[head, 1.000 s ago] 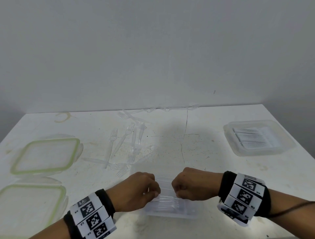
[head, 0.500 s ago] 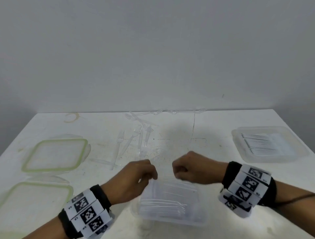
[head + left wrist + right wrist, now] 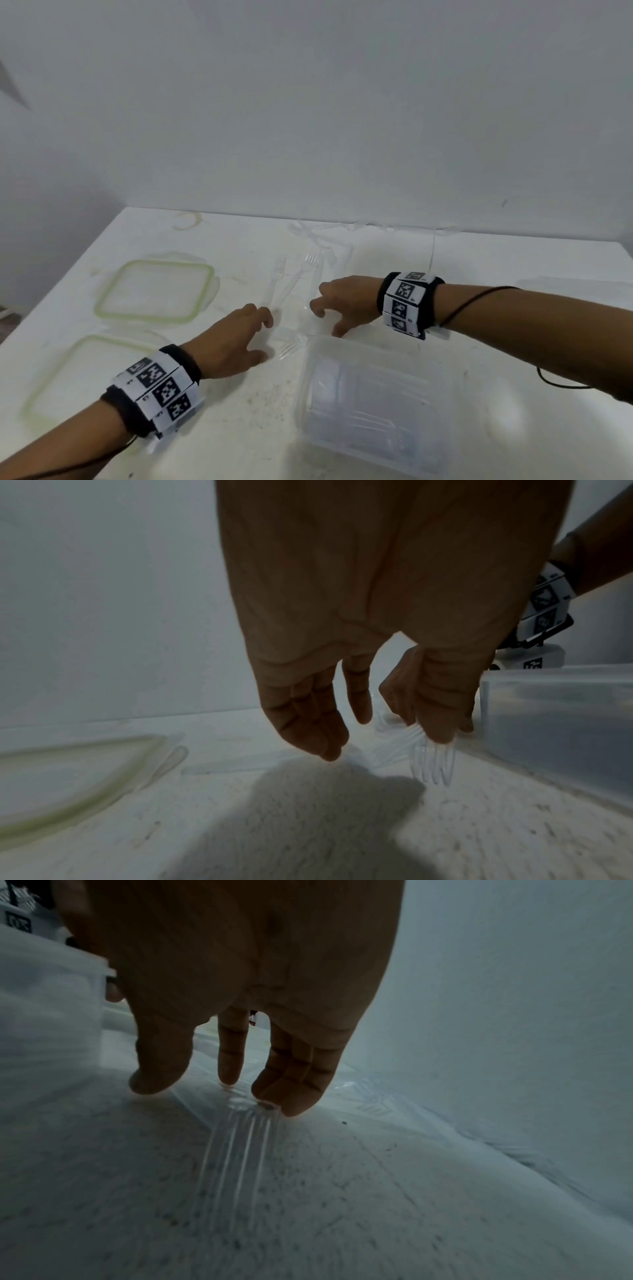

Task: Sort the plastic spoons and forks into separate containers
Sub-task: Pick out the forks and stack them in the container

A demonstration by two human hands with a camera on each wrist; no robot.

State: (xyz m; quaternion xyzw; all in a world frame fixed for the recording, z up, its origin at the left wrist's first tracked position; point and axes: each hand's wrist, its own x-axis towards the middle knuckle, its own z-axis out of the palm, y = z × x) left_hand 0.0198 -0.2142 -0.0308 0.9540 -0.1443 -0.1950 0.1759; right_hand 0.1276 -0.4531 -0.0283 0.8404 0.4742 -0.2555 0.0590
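Observation:
Several clear plastic forks [image 3: 294, 284] lie scattered on the white table [image 3: 496, 274] beyond a clear container [image 3: 376, 394] that holds a few clear utensils. My left hand [image 3: 270, 337] hovers low over the nearest forks with its fingers straight. In the left wrist view its thumb touches a fork [image 3: 433, 761] beside the container wall [image 3: 555, 723]. My right hand [image 3: 323, 322] reaches down just past the container's far rim. The right wrist view shows its fingertips [image 3: 291, 1104] resting on a clear fork [image 3: 236, 1150]. Neither hand grips anything.
Two green-rimmed lids lie on the left, one at the back [image 3: 154, 291] and one nearer [image 3: 85, 377]. More clear cutlery [image 3: 370, 228] lies along the table's far edge by the wall. A black cable [image 3: 565, 385] trails from my right arm.
Both hands have left the container, uncurled from fists and moved forward onto the scattered forks. The container now sits nearer me, to the right.

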